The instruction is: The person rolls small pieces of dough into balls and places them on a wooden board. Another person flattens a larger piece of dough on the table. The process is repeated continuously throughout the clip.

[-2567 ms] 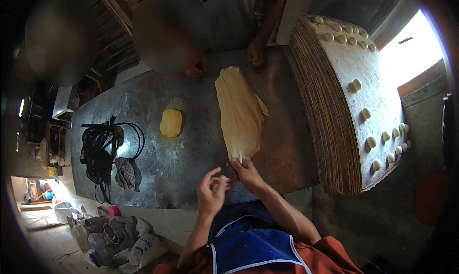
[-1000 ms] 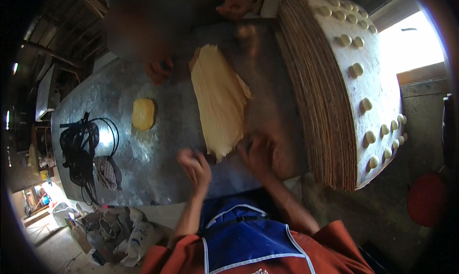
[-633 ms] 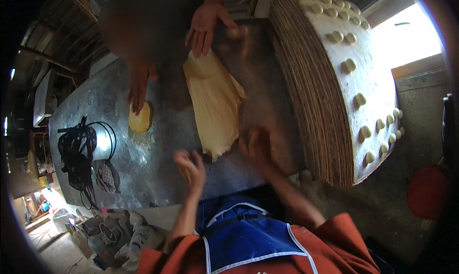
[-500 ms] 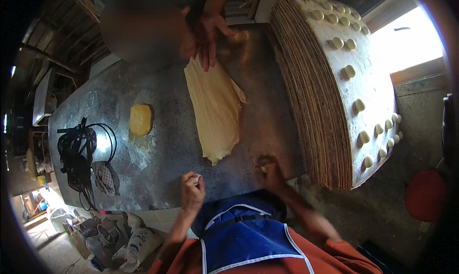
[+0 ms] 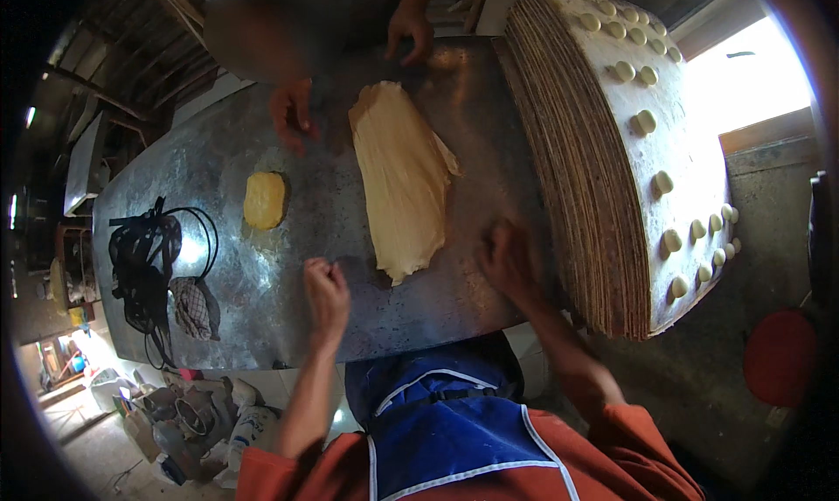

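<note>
The dough (image 5: 401, 186) lies lengthwise across the table (image 5: 319, 208), presumably so the person and the co-worker's hands (image 5: 411, 33) opposite can each reach an end. Left hand (image 5: 327, 293) curls into a fist, nothing visible in it; right hand (image 5: 505, 258), off the dough, is too blurred to judge its grip.

From far away, I see through one camera: the left one of two worn on the person's head. It looks down and out over the bench (image 5: 319, 204), so I see the top of it. The left hand (image 5: 326, 293) and right hand (image 5: 507, 258) show near the middle. The blue apron (image 5: 459, 453) is low down and close to me. My view is very wide, from the floor (image 5: 92, 444) at left to a bright opening (image 5: 752, 77) at right, and straight edges bend near its rim.
</note>
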Motion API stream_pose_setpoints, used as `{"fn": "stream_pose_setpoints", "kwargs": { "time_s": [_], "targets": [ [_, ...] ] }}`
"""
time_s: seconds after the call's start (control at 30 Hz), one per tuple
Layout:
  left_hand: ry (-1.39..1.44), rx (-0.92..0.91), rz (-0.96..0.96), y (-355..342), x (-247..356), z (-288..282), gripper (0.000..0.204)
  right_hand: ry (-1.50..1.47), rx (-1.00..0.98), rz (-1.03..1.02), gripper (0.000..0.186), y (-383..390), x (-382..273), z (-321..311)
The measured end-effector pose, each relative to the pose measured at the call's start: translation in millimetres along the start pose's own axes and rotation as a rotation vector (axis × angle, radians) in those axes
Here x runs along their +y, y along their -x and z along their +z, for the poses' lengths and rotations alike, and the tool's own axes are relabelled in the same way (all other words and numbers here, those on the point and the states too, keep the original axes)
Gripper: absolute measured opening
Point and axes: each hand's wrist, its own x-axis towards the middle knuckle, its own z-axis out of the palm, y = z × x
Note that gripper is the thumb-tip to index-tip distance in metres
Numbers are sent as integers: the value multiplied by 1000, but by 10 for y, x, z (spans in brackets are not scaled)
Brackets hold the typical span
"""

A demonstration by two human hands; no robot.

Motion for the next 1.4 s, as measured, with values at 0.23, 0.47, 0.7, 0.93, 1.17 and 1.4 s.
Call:
{"fn": "stream_pose_setpoints", "kwargs": {
  "time_s": [0.23, 0.47, 0.7, 0.93, 1.17, 1.4],
  "targets": [
    [-22, 16, 259, 576, 40, -18, 29, -203, -213, -39, 34, 663, -84, -297],
    [127, -55, 148, 442, 251, -376, 37, 21, -92, 289, 22, 494, -566, -561],
    [760, -206, -297, 365, 654, -677, 28, -775, -540, 360, 35, 67, -1197, -482],
    [1004, -306, -330, 358, 1238, -724, 12, -842, -528, 215, 33, -153, -1770, -496],
    [511, -288, -101, 316, 1032, -730, 14, -1364, -1081, 17, 17, -202, -1267, -1068],
    [-247, -77, 145, 266, 184, -587, 28, -8, -169, -132, 29, 581, -162, -483]
  ]
}}
